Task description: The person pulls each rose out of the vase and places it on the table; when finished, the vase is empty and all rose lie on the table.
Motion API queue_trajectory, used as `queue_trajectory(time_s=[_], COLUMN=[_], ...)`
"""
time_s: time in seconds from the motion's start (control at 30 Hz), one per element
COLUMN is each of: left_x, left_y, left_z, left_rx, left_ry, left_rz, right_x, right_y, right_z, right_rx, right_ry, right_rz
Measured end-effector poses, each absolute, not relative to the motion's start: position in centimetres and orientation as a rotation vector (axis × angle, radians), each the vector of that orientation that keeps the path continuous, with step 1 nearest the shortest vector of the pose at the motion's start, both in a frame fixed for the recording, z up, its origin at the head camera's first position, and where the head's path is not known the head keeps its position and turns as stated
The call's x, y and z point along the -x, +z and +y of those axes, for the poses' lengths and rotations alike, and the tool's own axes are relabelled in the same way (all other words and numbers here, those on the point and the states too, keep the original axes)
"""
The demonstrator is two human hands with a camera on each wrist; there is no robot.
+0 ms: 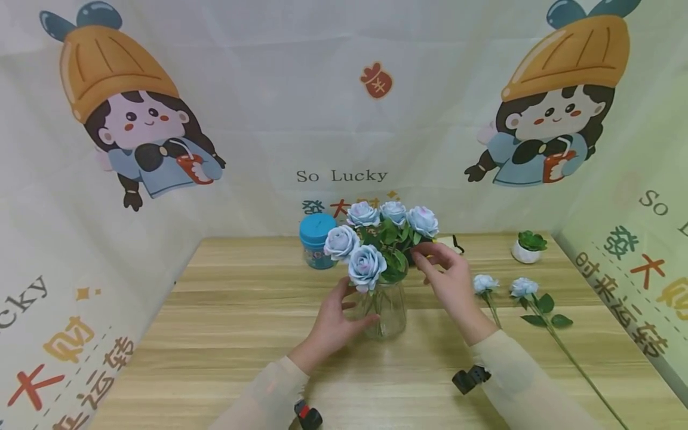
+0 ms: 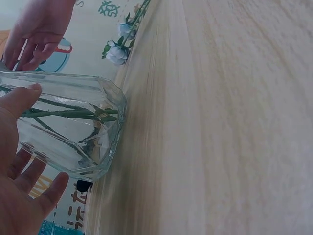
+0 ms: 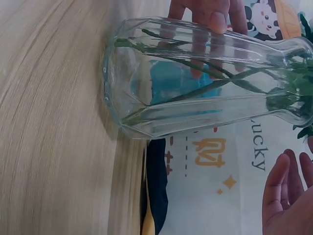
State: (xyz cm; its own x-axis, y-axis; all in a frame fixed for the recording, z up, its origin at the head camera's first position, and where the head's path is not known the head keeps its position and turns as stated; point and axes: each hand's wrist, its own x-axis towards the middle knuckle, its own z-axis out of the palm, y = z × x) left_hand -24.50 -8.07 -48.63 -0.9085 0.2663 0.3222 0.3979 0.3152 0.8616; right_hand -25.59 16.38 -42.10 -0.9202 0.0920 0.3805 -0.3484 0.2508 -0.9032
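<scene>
A clear glass vase (image 1: 395,313) stands upright on the table, holding several pale blue roses (image 1: 367,267) with green leaves. Their stems (image 2: 73,113) cross inside the glass in both wrist views. My left hand (image 1: 334,325) holds the vase body from the left, thumb on the near side and fingers curving round the far side. To the right of the blooms, my right hand (image 1: 448,278) is raised beside the leaves (image 1: 395,266) above the vase mouth. In the right wrist view its fingers (image 3: 279,183) are loosely bent with nothing between them.
Two loose blue roses (image 1: 524,288) lie at the right, stems toward the near edge. A blue lidded canister (image 1: 317,245) stands behind the vase on the left. Far right is a small potted succulent (image 1: 528,249). A dark item (image 3: 156,186) lies behind the vase, before a printed cloth backdrop (image 1: 258,77).
</scene>
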Motion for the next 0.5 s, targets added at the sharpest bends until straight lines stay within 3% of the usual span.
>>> queue_trajectory(time_s=[0.5], left_x=[24.3], left_y=[-48.3], left_z=[-8.1], left_rx=[0.625], left_ry=[-1.645], left_rz=[-2.468], right_x=[26.5], right_y=[-42.5], right_z=[15.0], right_rx=[-0.262], right_ry=[1.818], right_rz=[-1.999])
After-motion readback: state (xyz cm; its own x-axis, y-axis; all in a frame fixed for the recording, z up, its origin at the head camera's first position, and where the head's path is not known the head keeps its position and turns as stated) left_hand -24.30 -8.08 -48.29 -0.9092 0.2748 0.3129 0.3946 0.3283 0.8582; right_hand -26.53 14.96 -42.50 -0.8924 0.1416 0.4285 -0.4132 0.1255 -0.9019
